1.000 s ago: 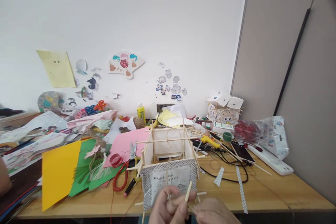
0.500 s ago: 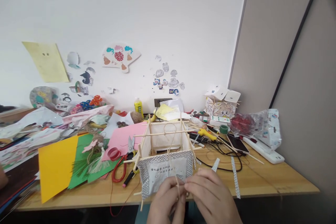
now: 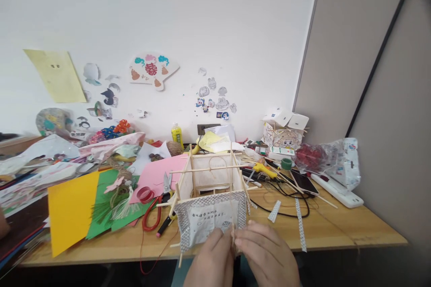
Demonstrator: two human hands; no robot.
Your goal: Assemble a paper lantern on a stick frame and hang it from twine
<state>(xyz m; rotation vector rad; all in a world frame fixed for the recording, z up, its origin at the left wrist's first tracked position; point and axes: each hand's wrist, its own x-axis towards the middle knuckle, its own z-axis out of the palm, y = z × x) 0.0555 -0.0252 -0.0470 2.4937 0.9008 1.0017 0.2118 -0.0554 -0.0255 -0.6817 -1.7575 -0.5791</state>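
Note:
Close together at the front edge of the table, my left hand [image 3: 213, 260] and my right hand [image 3: 269, 253] are both closed, fingertips meeting on a thin tan twine [image 3: 233, 223]. The twine runs up toward the frame; its lower part is hidden by my fingers. Just beyond my hands stands a box-like frame of thin wooden sticks [image 3: 205, 169], open at the top. Its near side carries a white printed cloth-like panel [image 3: 210, 217] with a lattice border and dark writing. A loop of twine [image 3: 218, 165] shows around its top crossbar.
Left of the frame lie red-handled scissors [image 3: 153, 217], a red ribbon roll [image 3: 145, 194], a green tasselled sheet and a yellow sheet [image 3: 70, 213]. To the right are patterned strips [image 3: 301, 224], a yellow glue gun [image 3: 265, 171], a phone [image 3: 304, 182] and black cable [image 3: 286, 217].
My hands have shifted slightly left and down, drawing closer together on the twine. The twine's loop over the frame looks smaller, and the whole view has moved a little.

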